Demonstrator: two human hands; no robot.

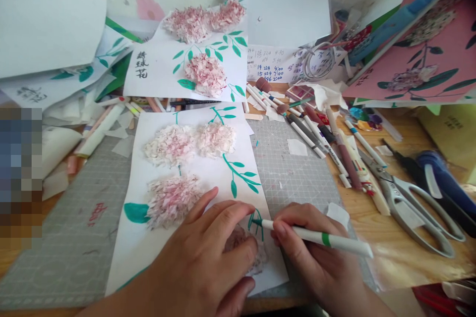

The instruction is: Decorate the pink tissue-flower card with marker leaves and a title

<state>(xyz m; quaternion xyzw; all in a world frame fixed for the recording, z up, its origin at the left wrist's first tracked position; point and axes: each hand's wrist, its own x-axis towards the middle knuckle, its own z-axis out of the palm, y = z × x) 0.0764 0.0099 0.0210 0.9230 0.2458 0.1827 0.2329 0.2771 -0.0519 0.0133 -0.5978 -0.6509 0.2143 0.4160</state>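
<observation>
The right hand (316, 252) grips a green marker (316, 237) in its fingers, tip on the white paper (241, 183). The left hand (208, 257) presses flat on that paper, fingers spread and grasping nothing, just beside the tip.

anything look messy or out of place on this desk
Mostly clutter. Loose markers lie scattered at odd angles past the grey cutting mat, small paper scraps litter it, and the scissors lie open on the wood. The paper sheet under the left hand and the right hand with the green marker sits slightly askew.
</observation>
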